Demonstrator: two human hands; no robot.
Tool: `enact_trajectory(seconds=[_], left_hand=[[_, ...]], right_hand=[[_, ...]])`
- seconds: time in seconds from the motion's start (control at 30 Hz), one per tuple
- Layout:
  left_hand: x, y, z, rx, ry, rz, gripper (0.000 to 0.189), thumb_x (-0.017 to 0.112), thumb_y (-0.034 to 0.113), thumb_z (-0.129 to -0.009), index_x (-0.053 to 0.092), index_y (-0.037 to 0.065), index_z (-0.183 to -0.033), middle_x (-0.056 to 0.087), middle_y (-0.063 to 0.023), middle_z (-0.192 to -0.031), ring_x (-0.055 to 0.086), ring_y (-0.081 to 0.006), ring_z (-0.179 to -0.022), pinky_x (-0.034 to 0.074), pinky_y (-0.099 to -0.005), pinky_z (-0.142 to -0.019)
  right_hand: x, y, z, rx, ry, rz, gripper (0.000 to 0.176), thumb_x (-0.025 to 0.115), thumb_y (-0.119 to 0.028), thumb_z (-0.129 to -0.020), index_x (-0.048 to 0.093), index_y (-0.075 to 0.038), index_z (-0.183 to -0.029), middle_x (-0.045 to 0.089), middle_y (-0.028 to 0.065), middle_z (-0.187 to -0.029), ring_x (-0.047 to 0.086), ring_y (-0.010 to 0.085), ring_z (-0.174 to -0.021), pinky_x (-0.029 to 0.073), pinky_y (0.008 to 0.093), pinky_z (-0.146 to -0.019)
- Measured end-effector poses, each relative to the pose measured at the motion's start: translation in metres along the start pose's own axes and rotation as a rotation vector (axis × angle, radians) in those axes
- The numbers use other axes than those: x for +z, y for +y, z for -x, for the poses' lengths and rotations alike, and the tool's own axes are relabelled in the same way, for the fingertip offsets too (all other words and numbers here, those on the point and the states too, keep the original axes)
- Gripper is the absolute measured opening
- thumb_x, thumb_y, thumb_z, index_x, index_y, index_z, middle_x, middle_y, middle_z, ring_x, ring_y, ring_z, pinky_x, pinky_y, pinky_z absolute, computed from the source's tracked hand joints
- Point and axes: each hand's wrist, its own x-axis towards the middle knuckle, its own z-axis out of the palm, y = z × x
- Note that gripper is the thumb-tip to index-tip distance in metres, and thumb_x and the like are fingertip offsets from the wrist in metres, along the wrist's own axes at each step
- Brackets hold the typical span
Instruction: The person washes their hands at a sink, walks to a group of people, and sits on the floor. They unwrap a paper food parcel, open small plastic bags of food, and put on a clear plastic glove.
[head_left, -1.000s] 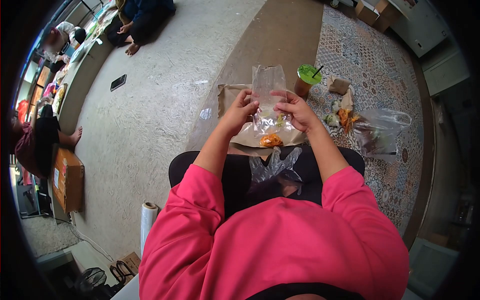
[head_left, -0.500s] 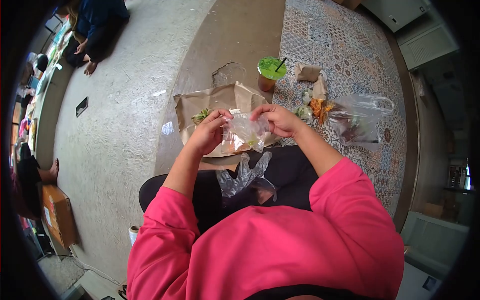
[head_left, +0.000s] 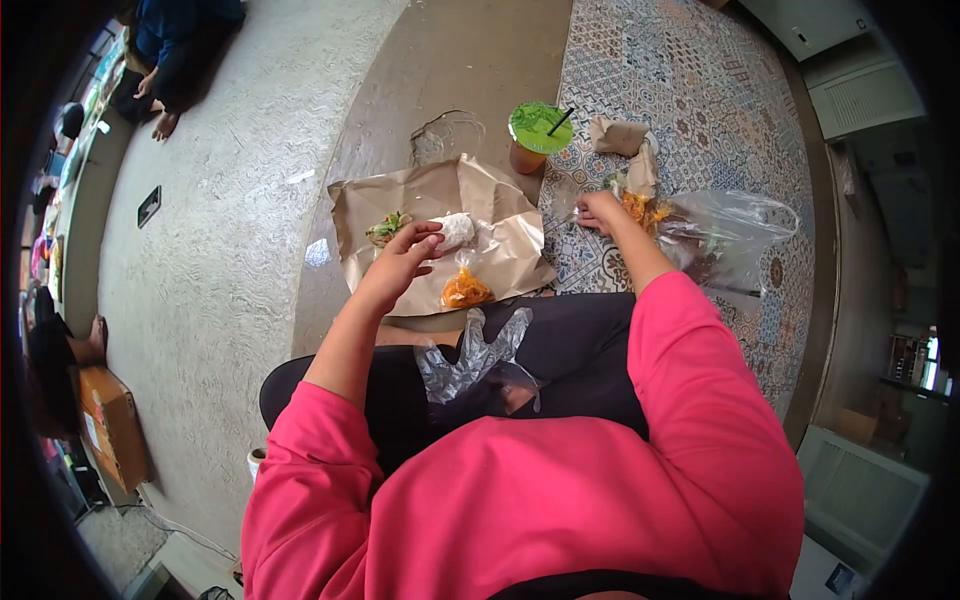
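Far left: other people sit on the floor [head_left: 230, 200]. 1 phone [head_left: 148, 206] and 1 cardboard box [head_left: 110, 425] lie near them.

Centre-left: 1 brown paper sheet [head_left: 500, 250] is spread flat just ahead of the knees. On it are 1 clump of greens [head_left: 386, 228], 1 white packet [head_left: 456, 230] and 1 small bag of orange food [head_left: 465, 291].

Left hand [head_left: 405, 262]: fingers loosely curled and fairly wide, tips touching the near-left end of the white packet. The packet lies just forward and right of the fingertips, long axis roughly side to side. The left hand is far the nearer of the two.

Lap: 1 clear plastic glove [head_left: 470, 350], untouched.

Beyond the sheet: 1 cup [head_left: 535, 135] with green lid and straw.

Right hand [head_left: 600, 212]: stretched forward to the edge of a loose orange food heap [head_left: 640, 210], fingers drawn in. Cannot tell whether they hold anything.

Right of it: 1 crumpled paper [head_left: 620, 135] and 1 large clear bag [head_left: 730, 240].
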Motion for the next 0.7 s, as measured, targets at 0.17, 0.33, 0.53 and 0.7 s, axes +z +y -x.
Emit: enact_trajectory(seconds=[0.17,0.33,0.53,0.7], left_hand=[[-0.001,-0.002,-0.002,0.019,0.061,-0.062,0.030,0.046,0.025,-0.083,0.045,0.009,-0.108,0.050,-0.0033,-0.102,0.049,-0.0137,-0.092,0.038,-0.0312,-0.078],[0.001,-0.002,-0.002,0.013,0.023,-0.146,0.033,0.045,0.025,-0.084,0.043,0.007,-0.111,0.048,-0.0083,-0.108,0.046,-0.0197,-0.097,0.038,-0.0318,-0.081],[-0.003,-0.006,-0.001,0.013,0.070,-0.176,0.031,0.045,0.024,-0.084,0.043,0.007,-0.110,0.049,-0.0078,-0.107,0.047,-0.0183,-0.096,0.038,-0.0310,-0.081],[-0.001,-0.007,-0.002,0.045,0.070,-0.289,0.028,0.046,0.023,-0.083,0.046,0.008,-0.107,0.051,-0.0067,-0.104,0.050,-0.0170,-0.092,0.039,-0.0300,-0.078]], right_hand=[[0.003,-0.019,0.034,-0.109,-0.136,-0.252,0.022,0.050,-0.006,-0.074,0.048,0.001,-0.095,0.050,0.0119,-0.089,0.052,0.0250,-0.079,0.047,0.0392,-0.071],[0.007,-0.009,0.043,-0.147,-0.246,-0.377,0.028,0.046,-0.004,-0.074,0.044,-0.001,-0.101,0.048,0.0155,-0.096,0.052,0.0288,-0.084,0.045,0.0457,-0.071],[0.004,-0.010,0.044,-0.094,0.092,0.427,0.024,0.045,-0.004,-0.073,0.054,-0.006,-0.095,0.054,0.0112,-0.092,0.053,0.0228,-0.080,0.044,0.0376,-0.071],[-0.018,-0.003,0.013,-0.831,0.330,0.675,0.021,0.046,-0.006,-0.074,0.060,-0.008,-0.089,0.058,0.0147,-0.086,0.056,0.0225,-0.077,0.043,0.0292,-0.067]])
